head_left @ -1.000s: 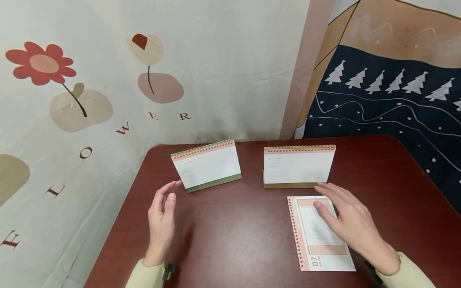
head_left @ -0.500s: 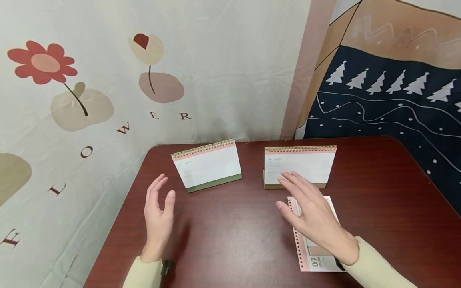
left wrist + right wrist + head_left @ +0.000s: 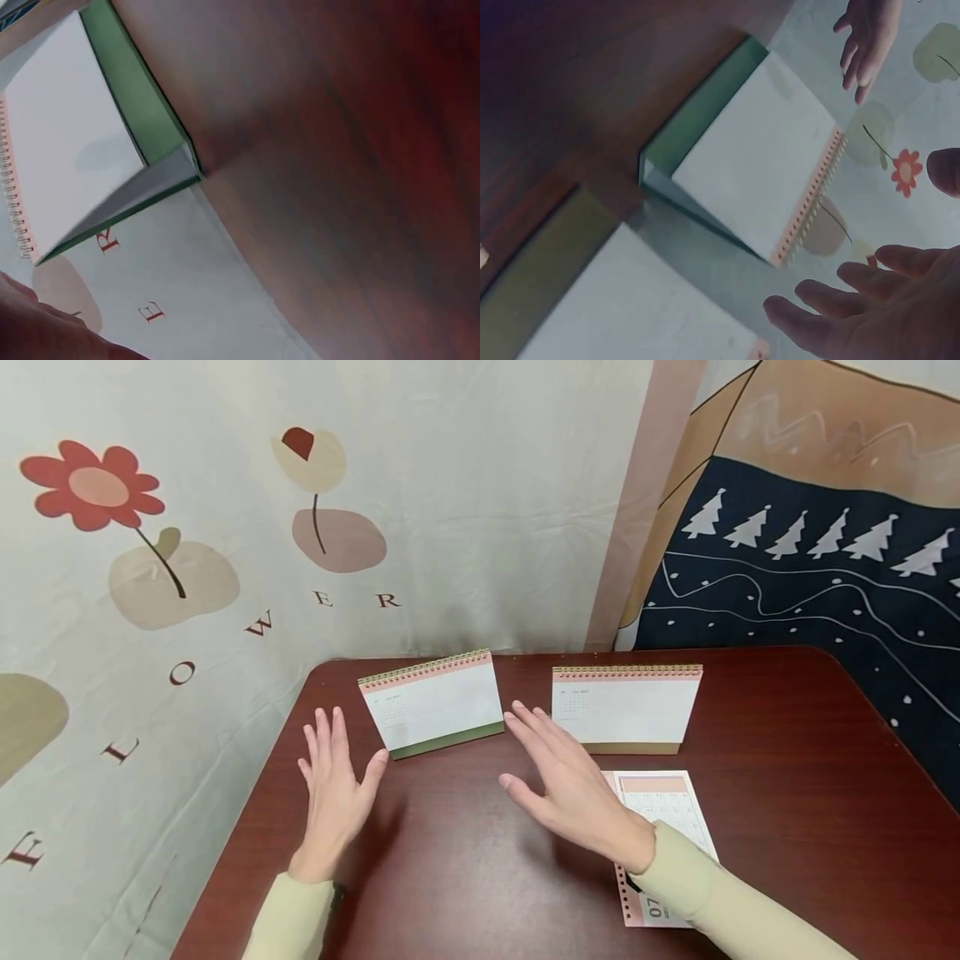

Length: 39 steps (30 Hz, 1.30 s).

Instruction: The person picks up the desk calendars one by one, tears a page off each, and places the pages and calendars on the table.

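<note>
Cloth: flowered backdrop [image 3: 487,510] rising right behind the far table edge, so little room that way.
Table: dark red table [image 3: 450,893], with room to move front and centre, more to the right.
Brown calendar: the brown calendar [image 3: 626,710] stands right of centre, lower left corner hidden behind the right hand; a careless wrist could knock it.
Green calendar: here's the green calendar [image 3: 435,706], standing angled between the hands; a one-sided push could swing it or tip it back.
Page: loose page [image 3: 663,810] lies flat before the brown calendar, partly under the right sleeve [image 3: 686,872]; a low cuff could drag it.
Right hand: the right hand [image 3: 573,785] has straight fingers, thumb wide, nothing held.
Left hand: the left hand [image 3: 333,797], fingers spread, holds nothing; thumb by the green corner, contact I can't tell.
</note>
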Motion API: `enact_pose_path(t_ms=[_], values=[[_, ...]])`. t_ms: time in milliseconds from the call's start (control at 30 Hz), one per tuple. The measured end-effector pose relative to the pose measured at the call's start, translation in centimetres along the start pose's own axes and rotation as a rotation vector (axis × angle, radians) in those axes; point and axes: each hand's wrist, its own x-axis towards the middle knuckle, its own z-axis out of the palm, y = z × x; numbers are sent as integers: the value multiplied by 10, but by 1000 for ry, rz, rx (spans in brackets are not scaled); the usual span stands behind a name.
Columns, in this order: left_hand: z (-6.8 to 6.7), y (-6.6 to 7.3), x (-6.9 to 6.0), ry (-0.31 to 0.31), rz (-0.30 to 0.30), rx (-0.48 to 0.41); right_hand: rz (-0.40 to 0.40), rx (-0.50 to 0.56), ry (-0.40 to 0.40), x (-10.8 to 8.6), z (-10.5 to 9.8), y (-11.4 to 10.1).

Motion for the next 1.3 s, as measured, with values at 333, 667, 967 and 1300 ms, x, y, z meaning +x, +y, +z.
enact_pose_path(t_ms=[333, 667, 967, 1300], values=[[8, -16, 18, -143, -43, 168, 143, 114, -45, 31, 36, 4], [13, -16, 31, -319, -211, 32, 423, 328, 5, 57, 67, 21], [18, -10, 34, -341, -286, -205, 546, 431, 60, 67, 80, 28], [22, -7, 32, -309, -315, -254, 560, 446, 145, 74, 86, 30]])
